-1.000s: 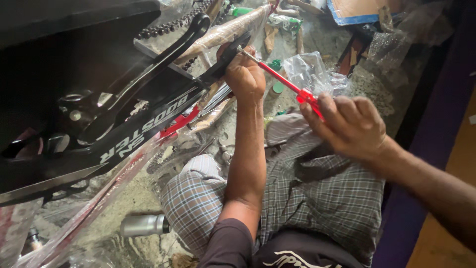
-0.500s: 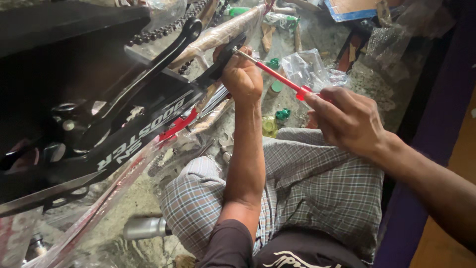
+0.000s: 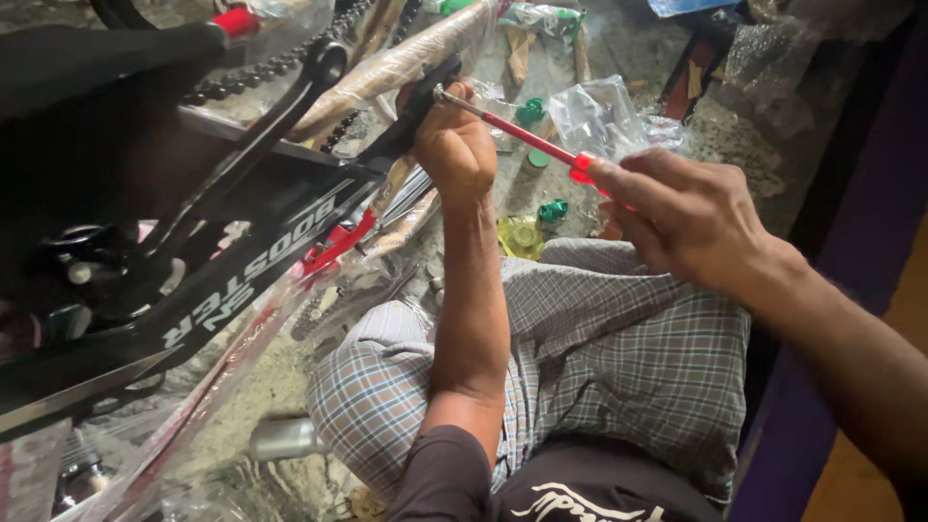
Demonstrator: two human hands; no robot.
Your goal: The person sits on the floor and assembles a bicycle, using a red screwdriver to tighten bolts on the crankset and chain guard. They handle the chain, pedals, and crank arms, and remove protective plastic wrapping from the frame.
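Working on an upturned black bicycle frame [image 3: 242, 280], seated on the floor with checked trousers [image 3: 619, 358] just below both hands. Left hand [image 3: 454, 150] closing in a fist around a black frame part [image 3: 411, 116] wrapped partly in clear film, thumb side up, holding it steady. Right hand [image 3: 681, 213] gripping the red handle of a screwdriver [image 3: 527, 140], fingers curled tight round the grip, shaft running up and left from the right hand to a metal tip lying just above the left knuckles, at the frame part. Whether the tip is seated in a fastener cannot be told, since the left hand is hiding the spot. Chain [image 3: 261, 72] and crank arm [image 3: 251, 145] lying left of the left hand, well apart from the tool. Clear plastic bag [image 3: 604, 111] and small green caps [image 3: 553, 211] resting on the ground between and beyond the two hands. Doing this well probably calling for keeping the shaft in line with the fastener, pressing along the axis while turning, and bracing the frame part firmly with the left fist so nothing twists. Keeping left fingers clear of the tip also seeming wise, as a slip could drive the blade into the knuckles or tear the protective film.
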